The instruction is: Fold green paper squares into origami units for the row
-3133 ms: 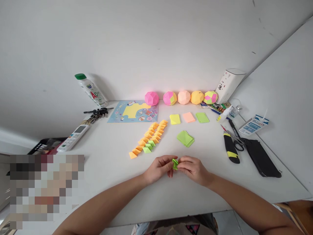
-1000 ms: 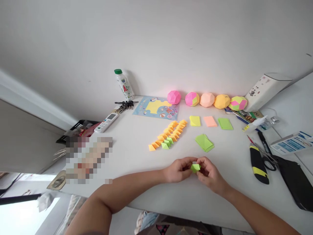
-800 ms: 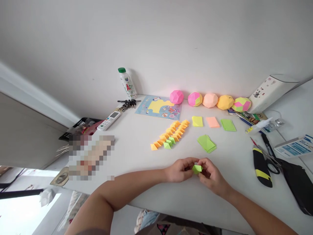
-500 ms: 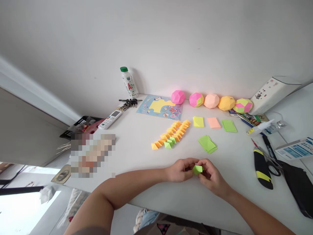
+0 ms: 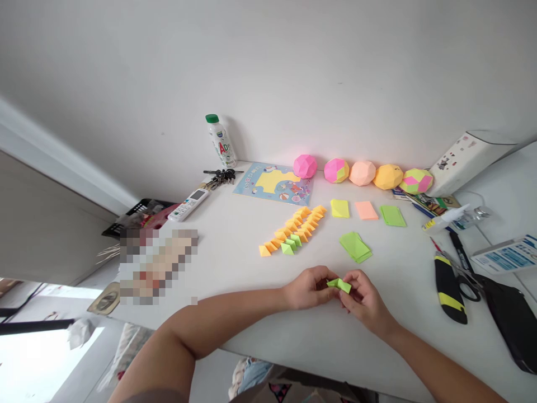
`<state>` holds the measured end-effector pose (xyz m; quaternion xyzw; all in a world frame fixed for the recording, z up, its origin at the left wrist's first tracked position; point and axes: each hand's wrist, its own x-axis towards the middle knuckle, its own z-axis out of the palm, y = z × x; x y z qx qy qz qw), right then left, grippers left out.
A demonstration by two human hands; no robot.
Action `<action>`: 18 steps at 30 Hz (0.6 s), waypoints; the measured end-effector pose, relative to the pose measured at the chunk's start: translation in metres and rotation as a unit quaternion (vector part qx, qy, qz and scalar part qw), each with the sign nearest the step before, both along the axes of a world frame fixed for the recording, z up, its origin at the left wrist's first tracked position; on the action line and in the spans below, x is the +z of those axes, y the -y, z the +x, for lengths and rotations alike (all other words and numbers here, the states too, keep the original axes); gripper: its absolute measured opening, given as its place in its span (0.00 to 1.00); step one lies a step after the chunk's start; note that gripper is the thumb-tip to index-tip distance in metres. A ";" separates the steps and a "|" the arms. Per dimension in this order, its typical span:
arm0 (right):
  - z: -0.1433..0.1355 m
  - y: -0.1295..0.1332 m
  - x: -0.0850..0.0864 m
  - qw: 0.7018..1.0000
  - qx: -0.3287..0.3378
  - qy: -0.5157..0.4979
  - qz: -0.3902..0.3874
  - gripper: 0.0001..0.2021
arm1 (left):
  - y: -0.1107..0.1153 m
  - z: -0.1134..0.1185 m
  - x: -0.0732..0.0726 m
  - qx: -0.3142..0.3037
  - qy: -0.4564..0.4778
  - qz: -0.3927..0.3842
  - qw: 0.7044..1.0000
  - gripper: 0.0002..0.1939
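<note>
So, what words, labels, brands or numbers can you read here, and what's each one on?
"AD", in red and green, on the white bottle; its smaller print is unreadable.
Too small or blurred to read: the blue sheet, remote control, glue bottle, blue-and-white box and printed papers.
I can't make out any other text.

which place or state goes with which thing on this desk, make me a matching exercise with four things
1. folded green paper
2. bottle
3. all-pink ball
4. peach paper

A. between yellow paper and flat green paper
B. overlapping the picture sheet in view
C. held by left hand and right hand
D. upright, green-capped

Pairs: 1-C, 2-D, 3-B, 4-A
</note>
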<state>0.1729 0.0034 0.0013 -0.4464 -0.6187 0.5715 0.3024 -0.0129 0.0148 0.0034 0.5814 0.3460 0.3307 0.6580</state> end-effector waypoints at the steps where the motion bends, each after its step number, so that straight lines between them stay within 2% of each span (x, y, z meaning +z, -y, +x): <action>1: 0.000 0.000 -0.001 1.000 0.001 0.007 0.007 0.10 | 0.000 0.000 0.000 0.001 -0.001 -0.012 1.000 0.19; 5: -0.002 -0.001 -0.001 0.997 0.026 0.042 0.053 0.10 | -0.002 0.001 -0.002 0.034 -0.015 -0.055 0.998 0.21; 9: -0.003 -0.001 -0.001 0.991 0.054 0.072 0.100 0.06 | -0.005 0.001 -0.004 0.052 0.011 -0.081 0.995 0.21; 13: -0.002 -0.001 -0.003 0.979 0.072 0.100 0.165 0.03 | -0.006 0.000 -0.006 0.045 0.014 -0.075 0.996 0.21; 18: 0.000 -0.003 -0.001 0.965 0.072 0.098 0.233 0.07 | -0.006 -0.001 -0.007 0.029 0.009 -0.066 0.997 0.22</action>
